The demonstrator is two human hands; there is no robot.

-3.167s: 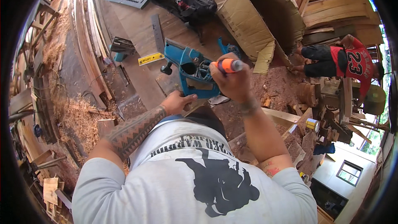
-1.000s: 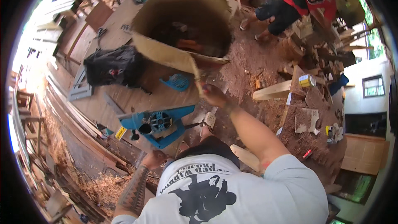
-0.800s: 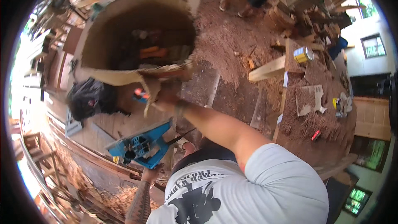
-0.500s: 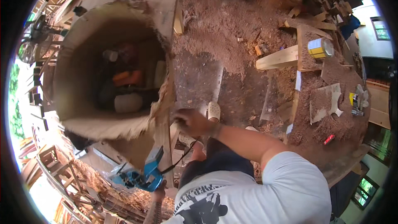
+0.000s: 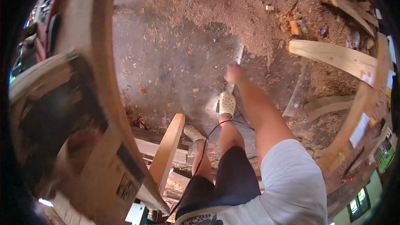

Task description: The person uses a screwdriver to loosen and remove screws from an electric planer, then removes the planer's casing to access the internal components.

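Observation:
My right hand [image 5: 235,74] is stretched out over the floor, beyond my right shoe. It looks compact and smeared, and its fingers cannot be made out. Nothing can be seen in it. A black power cord [image 5: 208,141] curves from the lower edge across my legs and passes under my right forearm. My left hand is out of view. Beside the bench at the bottom, a sliver of a white and teal thing [image 5: 141,214] shows; most of it is hidden.
A cardboard box [image 5: 104,171] fills the lower left, against a long wooden bench edge [image 5: 102,46]. A pale timber leg [image 5: 166,146] slants near my left shoe. Another timber piece [image 5: 329,58] juts in from the right-hand bench [image 5: 333,154]. Wood shavings [image 5: 250,12] cover the far floor.
My view has swung down toward the floor. My right hand has moved away from the box, out over the floor. My left hand and the blue corded power tool it held have left the picture, apart from a possible sliver.

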